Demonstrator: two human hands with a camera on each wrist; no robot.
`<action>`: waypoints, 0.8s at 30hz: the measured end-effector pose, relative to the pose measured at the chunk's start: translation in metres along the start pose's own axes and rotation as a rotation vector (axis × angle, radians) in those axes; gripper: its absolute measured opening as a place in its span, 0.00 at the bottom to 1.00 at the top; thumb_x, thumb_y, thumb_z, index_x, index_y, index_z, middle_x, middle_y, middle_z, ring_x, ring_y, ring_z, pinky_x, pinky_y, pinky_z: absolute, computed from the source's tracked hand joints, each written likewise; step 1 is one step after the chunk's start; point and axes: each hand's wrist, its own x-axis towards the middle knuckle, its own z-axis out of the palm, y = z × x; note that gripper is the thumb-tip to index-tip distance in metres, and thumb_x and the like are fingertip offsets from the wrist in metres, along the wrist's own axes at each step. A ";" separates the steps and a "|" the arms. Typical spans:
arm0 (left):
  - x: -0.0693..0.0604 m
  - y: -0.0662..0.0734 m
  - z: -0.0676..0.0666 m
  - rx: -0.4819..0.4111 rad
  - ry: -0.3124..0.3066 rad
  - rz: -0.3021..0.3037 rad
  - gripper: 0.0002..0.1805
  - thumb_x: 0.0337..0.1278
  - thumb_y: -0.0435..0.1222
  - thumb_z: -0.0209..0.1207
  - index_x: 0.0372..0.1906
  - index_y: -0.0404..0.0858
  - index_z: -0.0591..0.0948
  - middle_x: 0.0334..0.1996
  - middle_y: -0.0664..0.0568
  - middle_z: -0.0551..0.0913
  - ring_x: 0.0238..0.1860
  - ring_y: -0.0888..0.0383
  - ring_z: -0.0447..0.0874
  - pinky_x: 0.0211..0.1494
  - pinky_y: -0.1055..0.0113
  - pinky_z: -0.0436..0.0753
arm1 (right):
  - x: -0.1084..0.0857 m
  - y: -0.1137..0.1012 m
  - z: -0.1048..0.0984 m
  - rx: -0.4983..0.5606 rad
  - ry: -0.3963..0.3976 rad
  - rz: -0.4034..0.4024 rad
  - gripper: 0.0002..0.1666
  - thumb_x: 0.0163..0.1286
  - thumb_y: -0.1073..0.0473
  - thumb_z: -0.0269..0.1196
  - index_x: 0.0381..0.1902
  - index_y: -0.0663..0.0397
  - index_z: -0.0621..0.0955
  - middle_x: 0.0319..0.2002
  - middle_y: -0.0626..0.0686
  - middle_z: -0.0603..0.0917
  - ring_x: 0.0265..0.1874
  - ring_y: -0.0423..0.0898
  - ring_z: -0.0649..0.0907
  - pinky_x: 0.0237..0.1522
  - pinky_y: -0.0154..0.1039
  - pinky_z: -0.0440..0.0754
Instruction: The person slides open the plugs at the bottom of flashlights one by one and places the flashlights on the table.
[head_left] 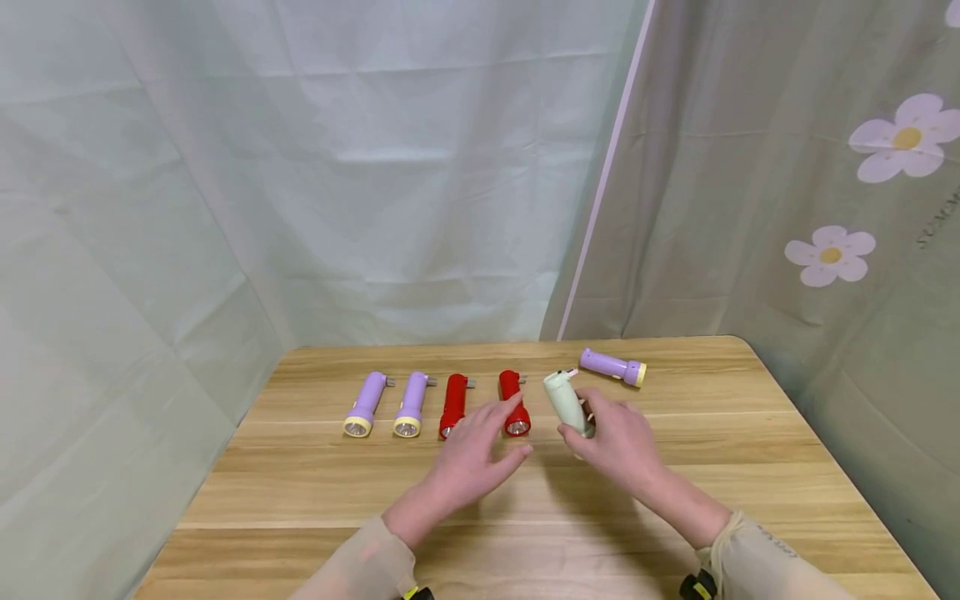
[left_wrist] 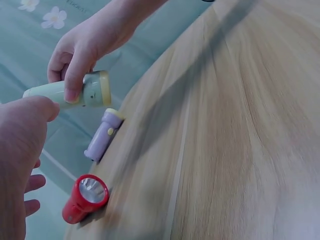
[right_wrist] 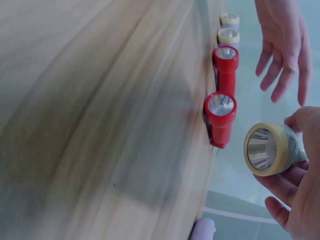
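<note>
My right hand (head_left: 618, 437) grips a pale green flashlight (head_left: 564, 400) above the table, thumb on one side and fingers on the other. Its plug prongs stick out near the tail end. In the right wrist view, the cream rim and reflector of that green flashlight (right_wrist: 265, 149) face the camera. Held a little to the left, my left hand (head_left: 476, 454) has its fingers extended and nothing in them. Below and behind it lie two red flashlights, the left one (head_left: 454, 396) partly covered by the hand, the right one (head_left: 512, 387) just past its fingertips.
Two purple flashlights, one at far left (head_left: 367, 398) and one beside it (head_left: 412, 398), continue the row with the red ones. Another purple flashlight (head_left: 611, 365) lies crosswise near the back edge. A curtain (head_left: 420, 208) hangs behind the wooden table (head_left: 300, 500).
</note>
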 end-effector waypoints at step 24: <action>-0.018 -0.013 0.002 0.209 -0.018 0.189 0.33 0.68 0.53 0.61 0.75 0.52 0.70 0.67 0.56 0.76 0.65 0.54 0.74 0.68 0.51 0.73 | 0.038 0.016 0.000 0.055 -0.081 0.144 0.24 0.65 0.43 0.70 0.49 0.51 0.77 0.35 0.49 0.85 0.26 0.42 0.80 0.24 0.41 0.75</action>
